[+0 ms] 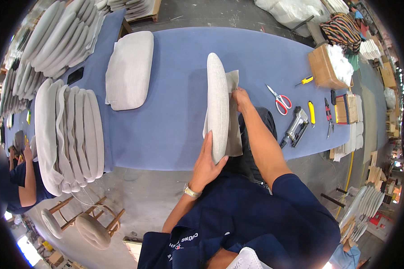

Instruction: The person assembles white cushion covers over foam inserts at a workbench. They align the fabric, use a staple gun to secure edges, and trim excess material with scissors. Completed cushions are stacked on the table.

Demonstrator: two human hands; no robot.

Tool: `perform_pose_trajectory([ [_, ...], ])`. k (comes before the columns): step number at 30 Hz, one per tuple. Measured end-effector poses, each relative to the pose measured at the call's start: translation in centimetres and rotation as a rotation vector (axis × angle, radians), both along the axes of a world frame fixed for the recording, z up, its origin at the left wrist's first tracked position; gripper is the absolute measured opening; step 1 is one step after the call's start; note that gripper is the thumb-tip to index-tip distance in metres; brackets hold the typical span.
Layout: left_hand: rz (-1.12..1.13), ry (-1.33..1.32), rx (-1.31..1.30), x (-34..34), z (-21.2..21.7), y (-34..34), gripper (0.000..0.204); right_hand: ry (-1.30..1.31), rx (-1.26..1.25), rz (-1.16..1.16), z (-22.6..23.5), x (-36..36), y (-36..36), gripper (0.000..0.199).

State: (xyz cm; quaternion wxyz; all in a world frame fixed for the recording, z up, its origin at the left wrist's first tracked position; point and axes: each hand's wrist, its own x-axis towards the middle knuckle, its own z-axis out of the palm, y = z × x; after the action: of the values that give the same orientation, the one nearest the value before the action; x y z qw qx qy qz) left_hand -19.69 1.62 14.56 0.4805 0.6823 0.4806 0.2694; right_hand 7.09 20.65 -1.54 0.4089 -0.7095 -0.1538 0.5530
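Observation:
A light grey padded cushion [217,103] stands on its long edge at the middle of the blue-covered table [175,67]. My left hand [208,158] is closed on its near lower end, thumb and fingers on either side. On the cushion's right side, my right hand [241,99] pinches a loose flap of grey-brown fabric [234,130] that hangs along it; some fingers are hidden behind the fabric. A second grey cushion [130,71] lies flat to the left. Red-handled scissors [281,101] and a staple gun [296,126] lie to the right of my right forearm.
Upright grey cushions [72,134] are stacked at the left, near a black phone [75,76]. At the right lie a yellow cutter [311,114], a yellow screwdriver [306,80], red pliers [328,110] and a cardboard box [325,67]. Wooden stools [93,228] stand at lower left, beside another person's arm [28,179].

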Motion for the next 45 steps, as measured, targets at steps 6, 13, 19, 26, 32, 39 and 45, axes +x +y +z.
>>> perform_pose_trajectory([
  [6,0.033,0.076,0.055,2.5,-0.3,5.1,0.098,-0.129,-0.24,-0.109,4.8,-4.9,3.3,0.081],
  [13,-0.005,-0.086,-0.206,3.3,-0.1,10.1,0.105,-0.401,-0.267,-0.001,4.9,-5.7,3.7,0.068],
  [19,-0.013,-0.205,-0.339,4.5,-1.4,19.4,0.11,-0.515,-0.226,0.008,4.6,-7.3,3.4,0.044],
  [26,0.086,-0.1,-0.247,7.9,-2.4,30.1,0.092,-0.559,-0.184,-0.003,4.9,-7.6,3.5,0.038],
  [32,0.079,-0.137,-0.509,9.2,-2.5,35.9,0.084,-0.601,-0.148,-0.032,4.3,-7.8,3.5,0.035],
  [39,0.248,-0.131,-0.594,8.6,0.3,31.5,0.093,-0.627,-0.158,-0.07,3.7,-8.1,3.7,0.034],
  [45,0.242,-0.219,-0.398,6.6,-3.3,25.8,0.087,-0.641,-0.101,-0.077,3.0,-8.1,3.8,0.036],
])
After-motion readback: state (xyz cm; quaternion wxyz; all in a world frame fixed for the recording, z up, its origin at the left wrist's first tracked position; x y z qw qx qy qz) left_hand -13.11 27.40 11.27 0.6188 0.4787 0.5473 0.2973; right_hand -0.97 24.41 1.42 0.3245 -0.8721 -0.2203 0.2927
